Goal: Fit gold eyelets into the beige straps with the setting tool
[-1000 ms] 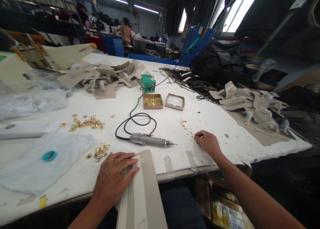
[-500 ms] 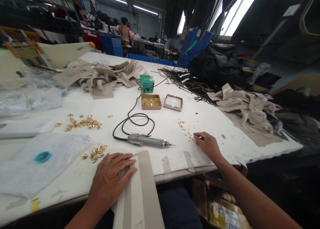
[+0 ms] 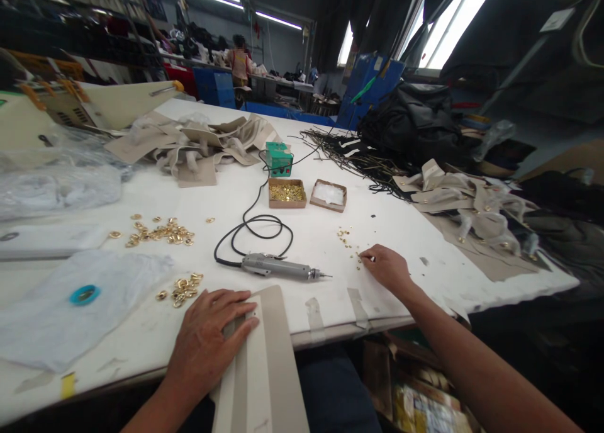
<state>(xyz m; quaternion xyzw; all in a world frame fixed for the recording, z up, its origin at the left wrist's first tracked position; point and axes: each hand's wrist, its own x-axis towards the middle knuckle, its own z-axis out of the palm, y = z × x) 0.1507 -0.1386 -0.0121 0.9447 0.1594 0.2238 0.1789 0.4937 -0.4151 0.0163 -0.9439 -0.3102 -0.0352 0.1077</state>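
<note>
A beige panel [image 3: 280, 357] is laid across the front edge of the bench [image 3: 314, 244], its far end supported on the white surface and its near end reaching out over that edge; it is pressed from above by the left hand [image 3: 212, 332], whose fingers are spread wide and flat near the panel's far end, presumably so that sliding or tipping is prevented. The right hand [image 3: 387, 269] is set down farther along, inward from the front edge, thumb and forefinger drawn narrow beside loose small gold pieces [image 3: 342, 234]; whether one is pinched between them cannot be told. These pieces are scattered singly, which probably makes picking them up easier than from the cardboard box [image 3: 289, 204], where many more are heaped.

Between the two hands a grey electric driver [image 3: 278, 267] is laid roughly parallel to the front edge, its bit pointed toward the right edge; it is likely kept there to be within easy reach; its cord [image 3: 229, 262] is left in slack loops, apparently to allow free movement, and is led back toward the green control box [image 3: 280, 163]. Gold fittings [image 3: 163, 233] are gathered toward the left edge, with a smaller cluster [image 3: 184, 288] just beyond the left hand; the two kinds of part seem thus to be kept from mixing.
</note>
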